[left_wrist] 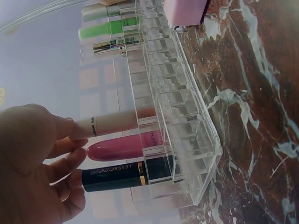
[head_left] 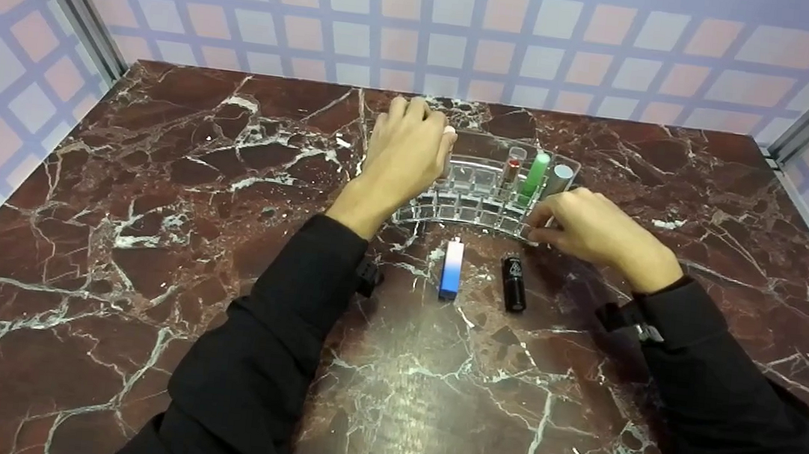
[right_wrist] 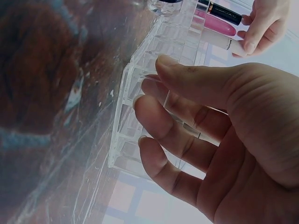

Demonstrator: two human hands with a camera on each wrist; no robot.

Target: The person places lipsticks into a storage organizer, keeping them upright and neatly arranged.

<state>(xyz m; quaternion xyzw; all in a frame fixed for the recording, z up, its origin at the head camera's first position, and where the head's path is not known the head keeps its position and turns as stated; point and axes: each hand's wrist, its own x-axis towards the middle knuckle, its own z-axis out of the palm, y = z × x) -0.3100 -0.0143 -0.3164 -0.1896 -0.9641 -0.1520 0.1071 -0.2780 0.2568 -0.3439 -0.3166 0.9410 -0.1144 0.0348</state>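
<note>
My left hand [head_left: 413,141] is at the left part of a clear tiered lipstick stand [head_left: 476,223]. Its thumb and forefinger pinch the top of a whitish lipstick tube [left_wrist: 112,123], whose lower end sits in a back slot. Beside that tube stand a pink tube [left_wrist: 124,147] and a black tube with a gold band [left_wrist: 117,176], close to the other fingers. My right hand [head_left: 592,228] holds the stand's right end, thumb and forefinger curled at its clear plastic wall; part of the forefinger is hidden behind the thumb.
Toward the stand's right end stand a clear-capped tube with red [head_left: 512,169], a green tube [head_left: 535,174] and a grey tube [head_left: 558,179]. In front, a white-to-blue box [head_left: 452,269] and a black tube [head_left: 515,284] lie on the marbled tabletop [head_left: 142,290]. Patterned walls rise behind it.
</note>
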